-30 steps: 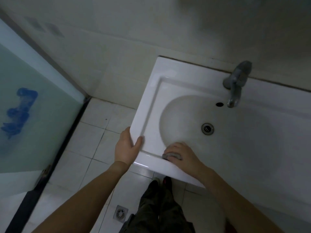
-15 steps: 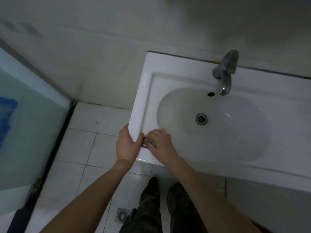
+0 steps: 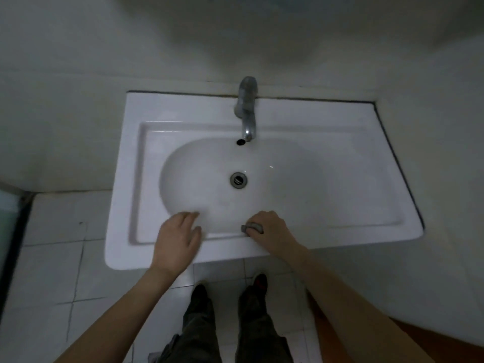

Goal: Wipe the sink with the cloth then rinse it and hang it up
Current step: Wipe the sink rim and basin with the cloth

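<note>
While the right hand (image 3: 272, 231) presses the cloth (image 3: 252, 227) onto the front ledge of the sink (image 3: 340, 121), the left hand (image 3: 178, 239) lies on the same ledge further to the left, with bare white porcelain between the two. The right grip is closed round the cloth: its fingers curl over a small grey wad, of which only a bunched end shows at the knuckles, just at the near edge of the basin. The left grip is wide and holds nothing. Its fingers are straight and a little spread, the tips reaching the basin's rim, and the thumb points toward the right hand. This hand is slightly blurred.

The sink is a white rectangle with an oval basin, set against the wall (image 3: 78, 100) at its far side and its right side. A metal tap (image 3: 246, 108) stands at the middle of the far rim, its spout hanging over the basin. Just under the spout is the dark overflow hole (image 3: 240, 142), and nearer still the round metal drain (image 3: 238, 180) sits in the basin's bottom. No water shows at the spout.

Below the sink's front edge are pale floor tiles (image 3: 57, 258), two dark shoes (image 3: 199, 292) and the person's dark trousers (image 3: 199, 336). A glass panel (image 3: 7, 218) in a dark frame stands at the left edge. At the lower right is an orange-brown patch (image 3: 392, 336); I cannot tell what it is.
</note>
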